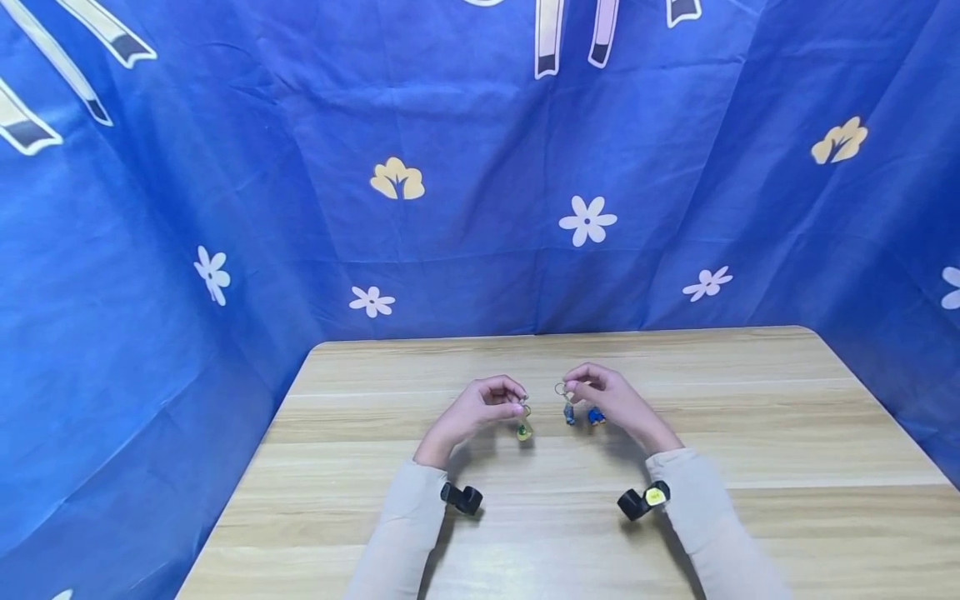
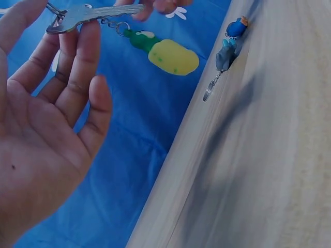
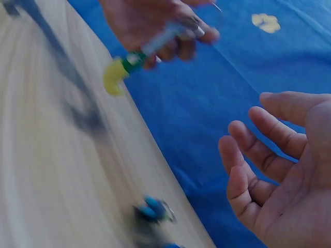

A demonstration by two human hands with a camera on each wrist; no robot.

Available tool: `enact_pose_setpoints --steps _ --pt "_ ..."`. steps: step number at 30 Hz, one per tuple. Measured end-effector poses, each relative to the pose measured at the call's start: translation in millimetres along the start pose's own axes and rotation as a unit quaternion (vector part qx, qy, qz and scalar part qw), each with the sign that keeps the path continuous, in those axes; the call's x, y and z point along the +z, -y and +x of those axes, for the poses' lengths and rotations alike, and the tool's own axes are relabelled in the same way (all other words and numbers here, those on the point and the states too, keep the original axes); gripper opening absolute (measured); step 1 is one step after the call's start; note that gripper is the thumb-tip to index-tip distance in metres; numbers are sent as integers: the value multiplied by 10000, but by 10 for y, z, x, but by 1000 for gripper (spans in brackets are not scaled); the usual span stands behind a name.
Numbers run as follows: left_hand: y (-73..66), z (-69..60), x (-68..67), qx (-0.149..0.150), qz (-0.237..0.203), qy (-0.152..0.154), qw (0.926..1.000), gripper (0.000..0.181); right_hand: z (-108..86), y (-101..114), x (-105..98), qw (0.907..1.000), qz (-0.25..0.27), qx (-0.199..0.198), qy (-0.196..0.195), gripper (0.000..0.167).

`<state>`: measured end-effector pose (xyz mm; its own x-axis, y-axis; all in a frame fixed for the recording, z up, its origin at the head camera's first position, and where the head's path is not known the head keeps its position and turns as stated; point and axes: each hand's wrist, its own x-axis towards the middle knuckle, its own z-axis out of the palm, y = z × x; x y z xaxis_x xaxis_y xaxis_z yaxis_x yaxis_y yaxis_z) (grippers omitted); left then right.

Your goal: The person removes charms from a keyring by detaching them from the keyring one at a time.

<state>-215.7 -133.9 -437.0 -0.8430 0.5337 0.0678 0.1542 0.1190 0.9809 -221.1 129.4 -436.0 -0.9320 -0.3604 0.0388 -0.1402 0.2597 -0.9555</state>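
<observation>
My left hand (image 1: 480,410) holds a silver key (image 2: 98,14) by its head end at the fingertips, with a metal ring beside it. A green-and-yellow keychain figure (image 2: 165,54) dangles from it on a short chain. My right hand (image 3: 282,165) is raised over the table, its fingers loosely bent with nothing between them. Close by it, a grey keychain figure (image 2: 226,56) with blue ears lies on the wood, its split ring (image 2: 209,90) stretched out on a chain. Next to that lies a blue figure (image 1: 596,415), partly behind the right hand in the head view.
The wood-grain table (image 1: 345,492) reaches back to a blue curtain (image 1: 465,250) printed with flowers, which also hangs along both sides. Black wrist cameras (image 1: 471,500) stick out from both light sleeves.
</observation>
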Motion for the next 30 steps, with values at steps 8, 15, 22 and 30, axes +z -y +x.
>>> enact_pose_setpoints --steps 8,15,22,30 --pt "-21 14 4 37 -93 88 9999 38 19 -20 306 9972 316 -132 666 34" --pt "-18 20 -6 106 -106 197 9997 35 38 -90 455 9928 691 -135 968 35" --pt "-18 27 -9 224 465 114 9986 26 54 -127 537 9921 882 1 888 35" --pt "8 47 -23 187 496 184 9984 24 62 -150 593 9845 1120 -383 1297 32"
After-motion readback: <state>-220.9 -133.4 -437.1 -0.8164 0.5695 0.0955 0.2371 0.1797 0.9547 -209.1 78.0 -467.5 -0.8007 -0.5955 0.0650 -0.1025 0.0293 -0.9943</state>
